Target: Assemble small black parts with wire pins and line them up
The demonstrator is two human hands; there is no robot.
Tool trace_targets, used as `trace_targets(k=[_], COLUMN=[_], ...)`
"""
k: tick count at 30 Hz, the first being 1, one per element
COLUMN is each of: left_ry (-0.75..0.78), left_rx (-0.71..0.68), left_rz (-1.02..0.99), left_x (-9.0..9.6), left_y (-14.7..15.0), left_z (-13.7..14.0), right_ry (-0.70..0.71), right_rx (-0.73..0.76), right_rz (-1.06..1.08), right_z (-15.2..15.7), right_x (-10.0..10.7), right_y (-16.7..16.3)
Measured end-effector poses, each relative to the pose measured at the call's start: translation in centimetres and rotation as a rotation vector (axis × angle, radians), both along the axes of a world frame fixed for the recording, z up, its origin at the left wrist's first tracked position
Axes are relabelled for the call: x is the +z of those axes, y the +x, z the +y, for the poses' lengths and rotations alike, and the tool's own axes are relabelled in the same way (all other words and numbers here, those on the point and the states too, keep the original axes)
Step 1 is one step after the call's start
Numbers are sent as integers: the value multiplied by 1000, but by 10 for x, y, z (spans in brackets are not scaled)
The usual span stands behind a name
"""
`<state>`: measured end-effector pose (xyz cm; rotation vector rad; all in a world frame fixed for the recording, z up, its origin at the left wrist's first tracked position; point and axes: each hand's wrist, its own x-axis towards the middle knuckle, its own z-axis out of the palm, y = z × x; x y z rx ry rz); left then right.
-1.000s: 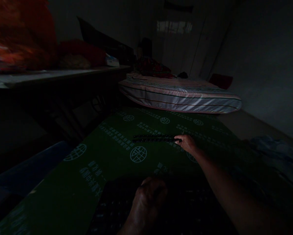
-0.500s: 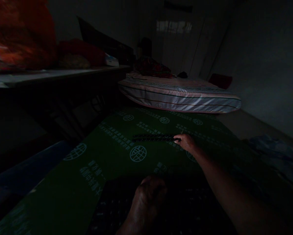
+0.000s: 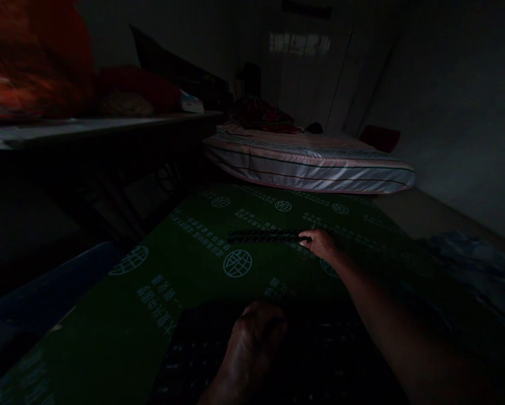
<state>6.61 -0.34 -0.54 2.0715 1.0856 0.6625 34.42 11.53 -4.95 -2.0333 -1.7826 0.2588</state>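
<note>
In the head view, my right hand [image 3: 317, 243] reaches out over the green surface. Its thumb and fingers pinch the right end of a long, thin black strip [image 3: 264, 236] with two knobbly rows; its exact kind is too dark to tell. The strip lies crosswise, low over or on the surface. Closer to me, my left hand [image 3: 256, 337] is closed, with curled fingers, above the black keyboard [image 3: 188, 360]. Whatever those fingers grip, if anything, is lost in shadow. Part of the keyboard is hidden by my left hand.
Printed globes and lettering mark the green surface [image 3: 210, 270]. Behind it is a bed with a striped cover [image 3: 311, 163]. A table [image 3: 121, 125] at the left bears an orange bag [image 3: 36, 62] and a small box [image 3: 192, 103]. Cloth [image 3: 476, 264] lies at the right.
</note>
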Motion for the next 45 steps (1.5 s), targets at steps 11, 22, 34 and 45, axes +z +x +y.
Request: trace_targets(k=[11,22,34,45], left_ry=[62,82,38,30], left_rx=[-20,-36,-44,-48], left_rz=[-30,-111,-154,-169], left_x=[-5,-10,-8,-12], left_y=[0,5,7,7], left_z=[1,3,1,3], right_ry=[109,38,88,216], right_rx=[-60,-213,-65,-106], right_rz=[116,397,886,1022], right_z=[-26,-124,-164,-167], right_x=[16,65,51,48], right_y=[-4,-36,-67,-61])
